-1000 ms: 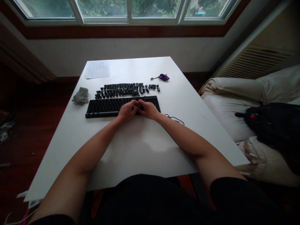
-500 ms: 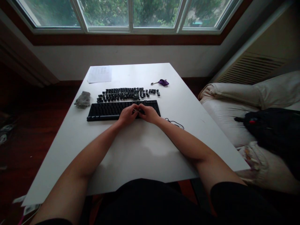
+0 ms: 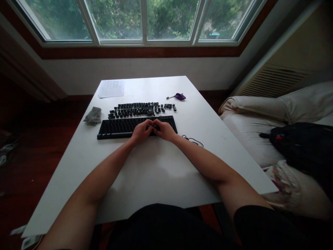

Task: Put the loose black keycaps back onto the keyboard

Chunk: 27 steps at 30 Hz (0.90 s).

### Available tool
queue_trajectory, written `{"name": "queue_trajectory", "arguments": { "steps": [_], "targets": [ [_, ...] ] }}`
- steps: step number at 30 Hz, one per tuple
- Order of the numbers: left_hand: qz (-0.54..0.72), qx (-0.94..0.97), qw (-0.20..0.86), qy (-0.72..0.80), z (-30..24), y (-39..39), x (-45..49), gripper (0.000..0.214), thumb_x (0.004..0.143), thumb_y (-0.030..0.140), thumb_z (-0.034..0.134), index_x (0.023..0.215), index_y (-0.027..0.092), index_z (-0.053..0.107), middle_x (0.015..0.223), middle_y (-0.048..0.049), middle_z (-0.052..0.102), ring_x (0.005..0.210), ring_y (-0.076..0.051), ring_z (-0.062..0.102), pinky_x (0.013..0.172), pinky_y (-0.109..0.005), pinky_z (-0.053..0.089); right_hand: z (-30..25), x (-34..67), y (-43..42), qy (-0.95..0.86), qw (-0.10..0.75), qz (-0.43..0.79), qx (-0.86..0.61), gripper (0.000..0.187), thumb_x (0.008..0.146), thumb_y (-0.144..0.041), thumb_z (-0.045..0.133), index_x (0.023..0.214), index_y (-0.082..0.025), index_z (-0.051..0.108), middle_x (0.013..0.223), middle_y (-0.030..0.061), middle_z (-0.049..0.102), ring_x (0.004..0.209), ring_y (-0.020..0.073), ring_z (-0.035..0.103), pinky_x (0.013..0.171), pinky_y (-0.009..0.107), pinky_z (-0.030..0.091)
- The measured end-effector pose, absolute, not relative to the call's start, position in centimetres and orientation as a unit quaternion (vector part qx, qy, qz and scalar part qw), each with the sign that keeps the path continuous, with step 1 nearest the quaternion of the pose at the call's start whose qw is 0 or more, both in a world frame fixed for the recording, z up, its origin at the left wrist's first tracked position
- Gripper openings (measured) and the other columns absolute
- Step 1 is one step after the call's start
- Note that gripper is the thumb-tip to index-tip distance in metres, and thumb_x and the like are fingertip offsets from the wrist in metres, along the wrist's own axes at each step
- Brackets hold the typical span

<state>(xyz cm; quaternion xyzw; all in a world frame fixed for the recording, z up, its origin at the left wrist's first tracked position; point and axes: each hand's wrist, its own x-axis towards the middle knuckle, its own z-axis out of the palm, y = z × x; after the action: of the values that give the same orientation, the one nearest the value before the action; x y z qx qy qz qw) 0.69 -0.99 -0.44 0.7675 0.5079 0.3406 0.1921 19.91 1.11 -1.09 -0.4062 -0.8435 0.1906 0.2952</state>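
A black keyboard [image 3: 114, 127] lies across the white table, its long side towards me. My left hand [image 3: 141, 131] and my right hand [image 3: 163, 130] meet over its right half, fingertips close together. Between the fingers shows a small wire-like metal tool [image 3: 150, 126], with something dark beside it; both hands are closed around it, and its exact shape is hidden. Just behind the keyboard, many loose black keycaps [image 3: 127, 112] stand in rough rows, with a smaller group [image 3: 170, 106] to the right.
A crumpled grey cloth [image 3: 93, 116] lies left of the keyboard. Farther back on the table [image 3: 145, 180] are a paper sheet [image 3: 111, 89] and a small brush [image 3: 170, 97] beside a purple item [image 3: 180, 96]. A black cable [image 3: 193, 140] loops at right. A sofa [image 3: 244, 149] holds a black bag [image 3: 301, 146].
The whole scene sits slightly lower in view as my head has tilted up. Both hands stay together over the same part of the keyboard, with little visible finger movement.
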Motion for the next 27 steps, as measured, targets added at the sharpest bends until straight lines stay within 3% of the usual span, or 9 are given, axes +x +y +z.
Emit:
{"name": "queue_trajectory", "arguments": {
  "steps": [7, 19, 27],
  "targets": [
    [0.375, 0.742, 0.234, 0.504, -0.4, -0.7, 0.5, 0.022, 0.087, 0.027, 0.056, 0.105, 0.02, 0.067, 0.07, 0.0031, 0.06, 0.06, -0.012, 0.05, 0.059, -0.024, 0.035, -0.9, 19.8, 1.2, -0.818, 0.334, 0.218, -0.414, 0.026, 0.086, -0.034, 0.06, 0.109, -0.022, 0.062, 0.075, -0.0014, 0.064, 0.059, 0.0125, 0.05, 0.059, 0.024, 0.031],
    [0.437, 0.708, 0.264, 0.488, -1.2, -0.1, 0.1, 0.018, 0.086, 0.029, 0.06, 0.099, 0.019, 0.068, 0.078, 0.0009, 0.064, 0.067, -0.012, 0.055, 0.063, -0.023, 0.041, -0.9, 19.9, 1.3, -0.811, 0.341, 0.228, -0.417, 0.029, 0.086, -0.034, 0.062, 0.113, -0.023, 0.06, 0.08, -0.0014, 0.063, 0.058, 0.0108, 0.047, 0.059, 0.023, 0.031],
    [0.439, 0.703, 0.273, 0.489, -1.4, 0.1, 0.0, 0.018, 0.088, 0.032, 0.058, 0.097, 0.019, 0.067, 0.08, 0.0001, 0.065, 0.069, -0.013, 0.056, 0.064, -0.024, 0.042, -0.6, 19.9, 1.3, -0.81, 0.334, 0.228, -0.425, 0.028, 0.086, -0.035, 0.063, 0.111, -0.023, 0.062, 0.082, 0.0002, 0.066, 0.064, 0.0134, 0.053, 0.063, 0.024, 0.035]
  ]
}}
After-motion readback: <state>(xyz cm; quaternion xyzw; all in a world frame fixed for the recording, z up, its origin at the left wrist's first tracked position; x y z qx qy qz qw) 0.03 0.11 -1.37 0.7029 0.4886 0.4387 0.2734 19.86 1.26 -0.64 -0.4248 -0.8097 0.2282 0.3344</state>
